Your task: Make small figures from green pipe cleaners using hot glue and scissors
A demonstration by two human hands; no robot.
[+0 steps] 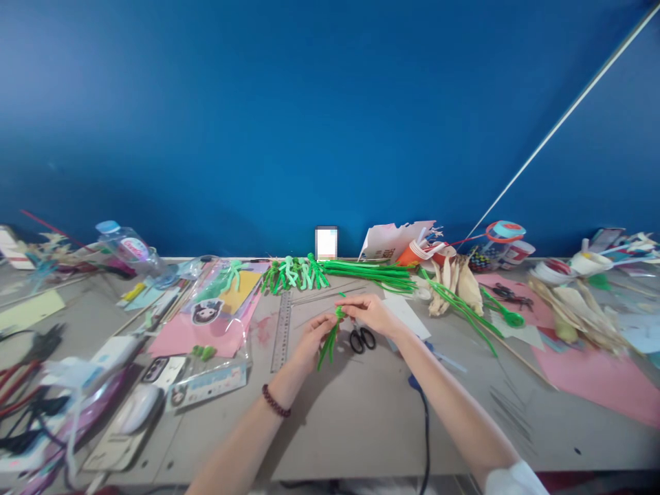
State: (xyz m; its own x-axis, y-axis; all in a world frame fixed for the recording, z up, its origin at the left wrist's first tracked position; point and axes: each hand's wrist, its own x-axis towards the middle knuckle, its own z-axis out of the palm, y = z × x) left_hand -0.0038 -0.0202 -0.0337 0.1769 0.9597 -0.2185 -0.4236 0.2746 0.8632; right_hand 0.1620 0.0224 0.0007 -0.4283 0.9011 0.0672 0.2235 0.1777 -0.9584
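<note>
Between my two hands is a small bunch of green pipe cleaners, gathered at the top with loose ends hanging down. My left hand pinches the bunch from the left. From the right, my right hand has its fingertips closed at the gathered top. Just below my right hand lies a pair of black-handled scissors, its blades partly hidden. A clear ruler lies left of my left hand. Behind the hands rest a bundle of long green pipe cleaners and several twisted green pieces.
A plastic packet over pink paper lies to the left, near a white mouse and a water bottle. Rightward are dried husks, paper cups and pink sheets. A blue wall closes the back.
</note>
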